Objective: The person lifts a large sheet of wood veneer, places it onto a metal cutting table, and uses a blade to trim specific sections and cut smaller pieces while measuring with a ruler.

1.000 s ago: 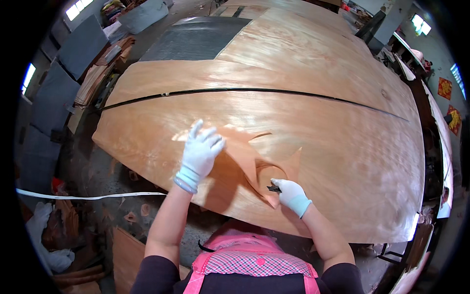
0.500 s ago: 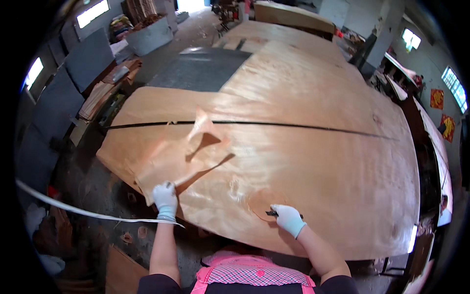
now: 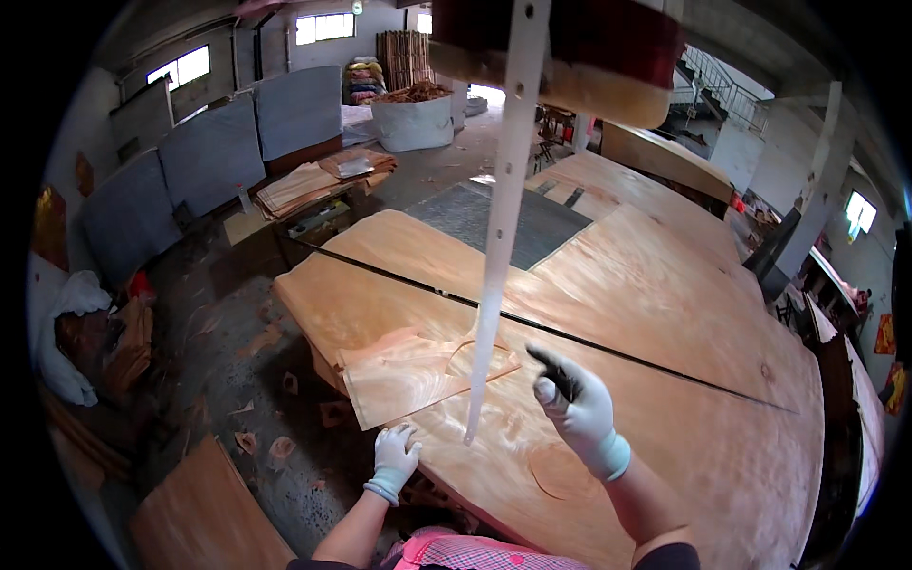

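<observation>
The loose veneer piece [image 3: 418, 370] lies on the big veneer sheet [image 3: 665, 313] at the desk's near-left edge, about ten o'clock from my left hand [image 3: 394, 458]. That hand rests spread, fingers open, just at the sheet's edge. My right hand [image 3: 575, 404] is raised at two o'clock, fingers pinched on what seems a small dark tool [image 3: 553, 369]. A white tape strip [image 3: 499, 237] hangs between them.
</observation>
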`<action>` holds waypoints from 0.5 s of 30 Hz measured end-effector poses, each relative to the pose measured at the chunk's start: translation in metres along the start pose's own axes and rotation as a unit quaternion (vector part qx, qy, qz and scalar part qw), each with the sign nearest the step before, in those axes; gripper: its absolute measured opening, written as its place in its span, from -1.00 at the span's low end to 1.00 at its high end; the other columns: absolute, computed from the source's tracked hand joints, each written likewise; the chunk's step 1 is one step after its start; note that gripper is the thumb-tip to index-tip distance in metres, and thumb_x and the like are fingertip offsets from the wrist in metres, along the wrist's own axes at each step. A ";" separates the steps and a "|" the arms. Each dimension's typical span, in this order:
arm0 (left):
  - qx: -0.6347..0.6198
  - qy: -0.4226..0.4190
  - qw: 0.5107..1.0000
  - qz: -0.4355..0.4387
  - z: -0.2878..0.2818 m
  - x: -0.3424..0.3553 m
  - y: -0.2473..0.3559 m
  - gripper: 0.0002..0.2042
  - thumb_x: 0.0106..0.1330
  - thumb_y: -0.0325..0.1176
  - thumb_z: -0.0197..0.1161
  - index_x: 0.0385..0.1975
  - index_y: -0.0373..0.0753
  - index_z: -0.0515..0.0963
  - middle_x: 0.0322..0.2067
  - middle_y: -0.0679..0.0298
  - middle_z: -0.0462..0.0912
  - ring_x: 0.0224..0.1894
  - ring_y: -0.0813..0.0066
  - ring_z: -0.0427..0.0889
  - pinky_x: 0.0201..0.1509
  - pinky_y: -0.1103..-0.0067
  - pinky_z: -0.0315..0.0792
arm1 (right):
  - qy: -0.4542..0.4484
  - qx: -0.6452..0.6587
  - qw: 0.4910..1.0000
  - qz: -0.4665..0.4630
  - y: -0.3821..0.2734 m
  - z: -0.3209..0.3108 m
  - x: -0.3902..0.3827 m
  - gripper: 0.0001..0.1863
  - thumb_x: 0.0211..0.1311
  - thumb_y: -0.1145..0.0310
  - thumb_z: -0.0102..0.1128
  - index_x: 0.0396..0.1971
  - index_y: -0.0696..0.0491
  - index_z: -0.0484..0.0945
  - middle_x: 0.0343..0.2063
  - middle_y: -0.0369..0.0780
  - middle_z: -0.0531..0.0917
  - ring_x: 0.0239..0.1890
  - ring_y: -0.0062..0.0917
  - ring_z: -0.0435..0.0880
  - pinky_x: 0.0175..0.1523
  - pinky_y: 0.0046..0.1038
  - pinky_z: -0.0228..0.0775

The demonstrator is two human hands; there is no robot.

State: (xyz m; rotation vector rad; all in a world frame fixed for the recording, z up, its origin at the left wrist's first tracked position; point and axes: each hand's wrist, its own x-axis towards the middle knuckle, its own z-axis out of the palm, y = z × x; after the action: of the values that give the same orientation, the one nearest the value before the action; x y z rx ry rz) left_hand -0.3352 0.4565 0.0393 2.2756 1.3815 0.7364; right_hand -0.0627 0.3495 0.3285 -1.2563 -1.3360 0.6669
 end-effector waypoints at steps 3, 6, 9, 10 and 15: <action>-0.037 0.013 0.999 -0.001 -0.004 -0.005 0.005 -0.65 0.14 -0.21 0.25 -0.09 -0.21 0.62 0.03 0.13 0.60 0.14 0.14 0.48 0.38 0.22 0.15 | -0.031 0.016 0.997 -0.069 -0.076 0.018 0.031 -0.54 0.24 0.26 0.33 0.05 0.21 0.54 -0.51 -0.40 0.51 -0.48 -0.76 0.38 -0.34 -0.65 0.30; -0.034 0.044 0.998 0.022 -0.016 -0.008 0.008 -0.69 0.16 -0.29 0.25 -0.11 -0.26 0.62 -0.05 0.08 0.63 0.05 0.13 0.55 0.28 0.29 0.30 | -0.062 0.062 0.993 -0.084 -0.095 0.028 0.040 -0.75 0.29 0.30 0.28 -0.25 0.21 0.63 -0.51 -0.40 0.60 -0.43 -0.79 0.47 -0.29 -0.64 0.38; -0.217 0.078 0.971 -0.066 -0.043 -0.005 0.035 -0.73 0.17 -0.40 0.25 -0.13 -0.30 0.62 -0.17 0.05 0.65 -0.09 0.20 0.61 0.09 0.41 0.44 | -0.025 0.117 0.992 -0.044 -0.050 0.031 0.021 -0.79 0.28 0.36 0.27 -0.25 0.22 0.64 -0.46 -0.36 0.66 -0.38 -0.79 0.53 -0.25 -0.65 0.42; -0.258 0.101 0.959 -0.062 -0.055 -0.002 0.041 -0.78 0.20 -0.47 0.24 -0.15 -0.33 0.60 -0.28 0.12 0.64 -0.23 0.37 0.61 -0.07 0.53 0.47 | -0.030 0.090 0.995 -0.017 -0.026 0.030 0.012 -0.85 0.27 0.44 0.25 -0.28 0.23 0.63 -0.43 -0.34 0.69 -0.38 -0.79 0.55 -0.24 -0.64 0.44; -0.538 0.001 0.842 -0.025 -0.140 0.023 0.173 -0.81 0.15 -0.40 0.36 -0.26 -0.28 0.62 -0.34 0.32 0.61 -0.28 0.55 0.53 0.06 0.53 0.37 | -0.004 0.052 0.994 0.096 0.056 0.047 -0.065 -0.83 0.24 0.40 0.24 -0.31 0.20 0.67 -0.44 -0.24 0.73 -0.37 -0.70 0.65 -0.23 -0.56 0.51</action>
State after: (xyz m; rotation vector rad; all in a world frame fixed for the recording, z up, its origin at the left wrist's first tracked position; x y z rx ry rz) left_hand -0.2909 0.4067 0.2533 1.3151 0.6799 1.1140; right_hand -0.1032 0.3176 0.2460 -1.3080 -1.1802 0.8666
